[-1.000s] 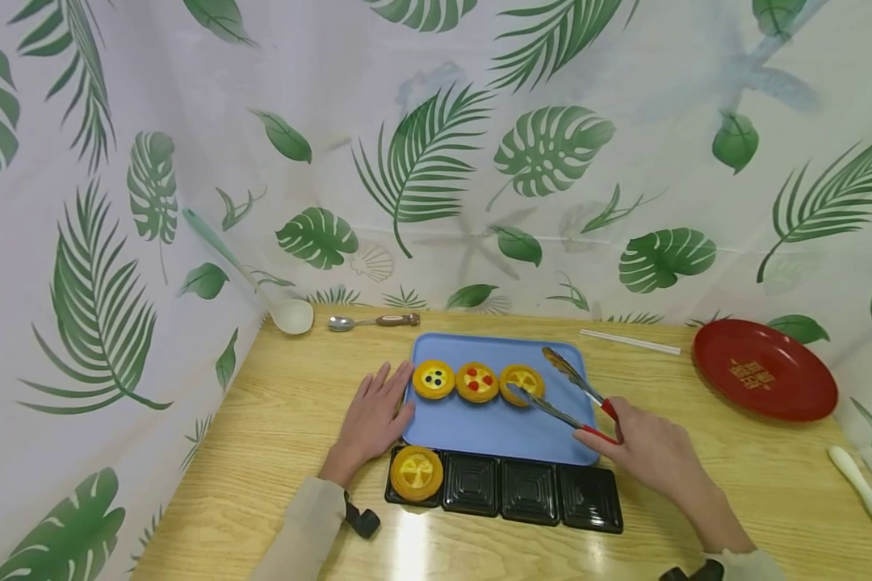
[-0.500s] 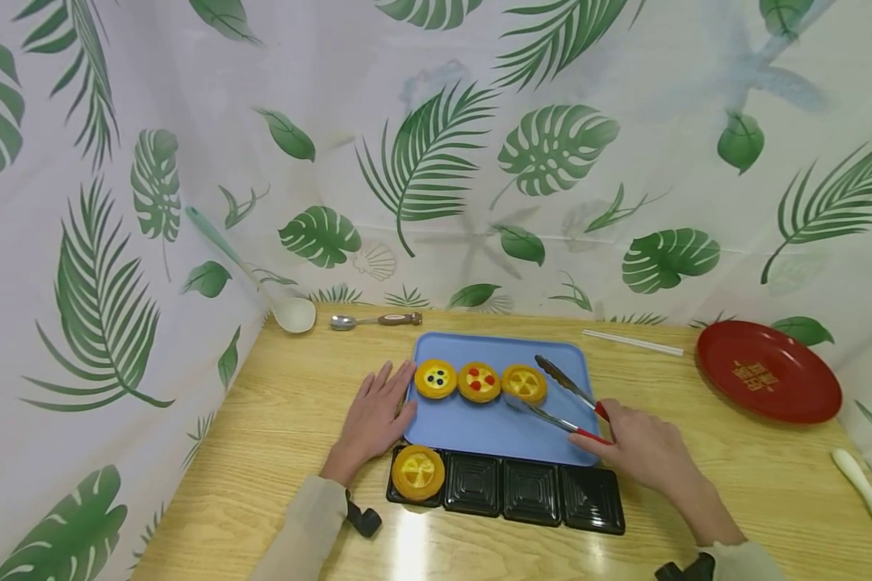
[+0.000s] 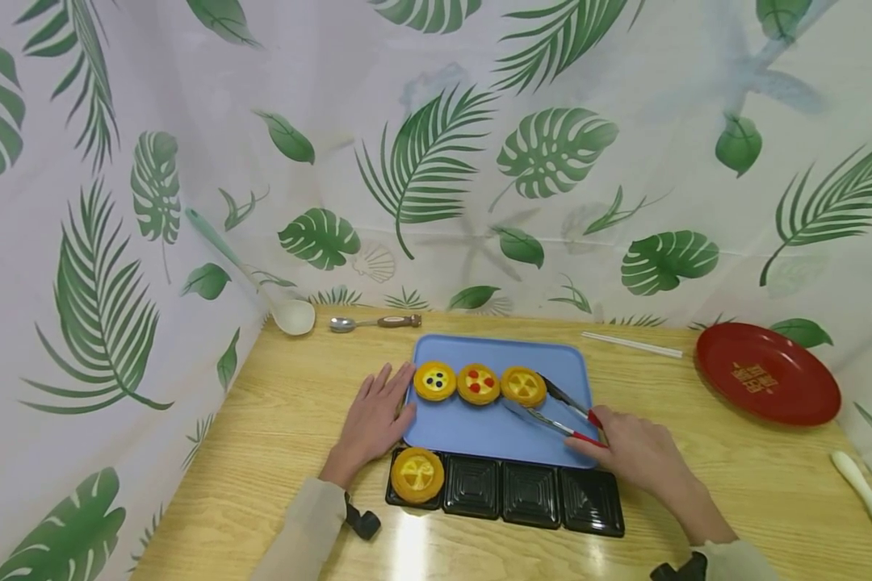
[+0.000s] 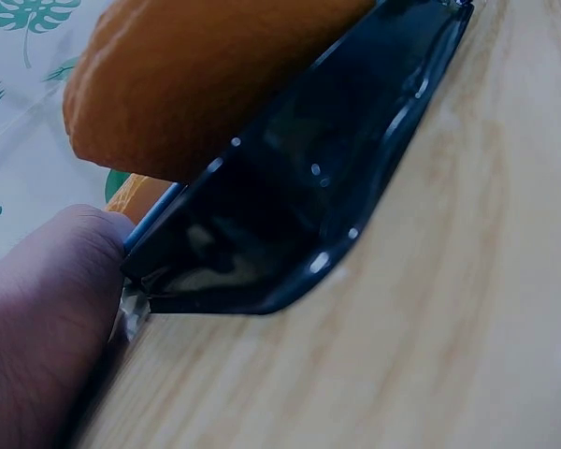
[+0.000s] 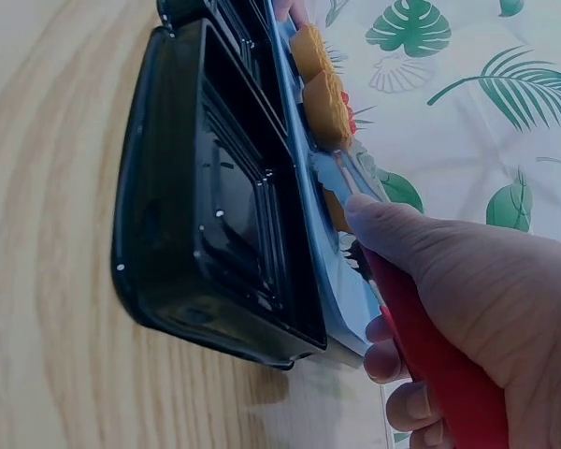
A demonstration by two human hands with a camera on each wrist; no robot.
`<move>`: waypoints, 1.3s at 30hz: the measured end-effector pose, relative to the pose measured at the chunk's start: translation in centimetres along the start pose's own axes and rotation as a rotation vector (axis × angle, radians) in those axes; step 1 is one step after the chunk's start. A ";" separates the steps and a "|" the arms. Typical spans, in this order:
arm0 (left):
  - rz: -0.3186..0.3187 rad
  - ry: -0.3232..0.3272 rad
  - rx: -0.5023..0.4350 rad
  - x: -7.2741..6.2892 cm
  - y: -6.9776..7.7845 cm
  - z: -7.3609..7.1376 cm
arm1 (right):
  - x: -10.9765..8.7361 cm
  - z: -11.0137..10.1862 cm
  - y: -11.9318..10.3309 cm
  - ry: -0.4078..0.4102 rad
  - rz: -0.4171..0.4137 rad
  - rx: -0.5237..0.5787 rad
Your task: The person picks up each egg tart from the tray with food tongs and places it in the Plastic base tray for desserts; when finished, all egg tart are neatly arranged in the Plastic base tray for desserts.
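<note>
- Head view: the right hand (image 3: pixel 635 448) grips the tongs (image 3: pixel 548 421) by the red handles; the tongs' arms stand apart.
- The tongs' ends lie at two sides of the plain-topped tart (image 3: pixel 523 387): one arm at its near side, the other at its right edge. Firm clamping on the tart cannot be told.
- The plain-topped tart sits on the blue tray (image 3: pixel 472 432), rightmost in a row of three.
- Next to it in the row is the red-dotted tart (image 3: pixel 478 384), followed by the dark-dotted tart (image 3: pixel 434 381).
- The left hand (image 3: pixel 374 420) lies palm down with fingers extended, thumb against the left rim of the blue tray; it grasps nothing.
- The black tray (image 3: pixel 472 486), with four square compartments, lies along the near edge of the blue tray. Its leftmost compartment holds the fourth tart (image 3: pixel 417 475).
- Right wrist view: the thumb lies along a red handle, with the other fingers curled at its far side.
- Beyond the blue tray on the wooden table (image 3: pixel 262 436): spoon (image 3: pixel 375 322) at left, chopsticks (image 3: pixel 632 344) at right.
- Far left: ladle (image 3: pixel 293 317), its handle leaning on the leaf-print cloth (image 3: pixel 436 48).
- Far right: red plate (image 3: pixel 792 379); the whisk (image 3: pixel 861 486) lies nearer the person.
</note>
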State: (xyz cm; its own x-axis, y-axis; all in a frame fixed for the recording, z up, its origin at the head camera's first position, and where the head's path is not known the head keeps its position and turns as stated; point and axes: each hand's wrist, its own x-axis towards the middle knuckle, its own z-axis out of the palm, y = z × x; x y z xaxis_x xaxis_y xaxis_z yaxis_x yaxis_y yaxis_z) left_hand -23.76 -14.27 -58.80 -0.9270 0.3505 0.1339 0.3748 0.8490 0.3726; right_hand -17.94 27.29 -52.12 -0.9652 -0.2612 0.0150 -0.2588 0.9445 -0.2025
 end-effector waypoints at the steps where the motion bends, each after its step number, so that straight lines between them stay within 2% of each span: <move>1: -0.001 0.000 -0.001 0.0 0.0 0.0 | 0.0 0.0 0.0 0.002 -0.006 -0.001; 12: -0.007 -0.005 0.006 -0.2 0.1 0.2 | -0.6 -0.3 0.2 0.000 -0.010 -0.002; 21: 0.001 -0.005 0.000 -0.4 0.2 0.2 | -2.0 -2.4 -0.7 0.017 -0.003 0.013; 28: -0.003 -0.006 0.005 -0.2 0.2 0.1 | -3.4 -4.4 -2.0 0.074 -0.067 0.009; 39: 0.002 0.009 -0.011 -0.1 0.0 0.2 | -6.0 -4.8 -4.6 0.043 -0.140 0.024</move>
State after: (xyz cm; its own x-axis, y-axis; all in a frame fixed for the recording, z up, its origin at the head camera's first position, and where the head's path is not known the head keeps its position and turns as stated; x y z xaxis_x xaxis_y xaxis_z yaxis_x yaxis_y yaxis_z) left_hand -23.64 -14.23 -58.96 -0.9262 0.3490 0.1428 0.3768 0.8435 0.3827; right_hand -11.13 25.48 -46.58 -0.9205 -0.3811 0.0864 -0.3907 0.8940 -0.2193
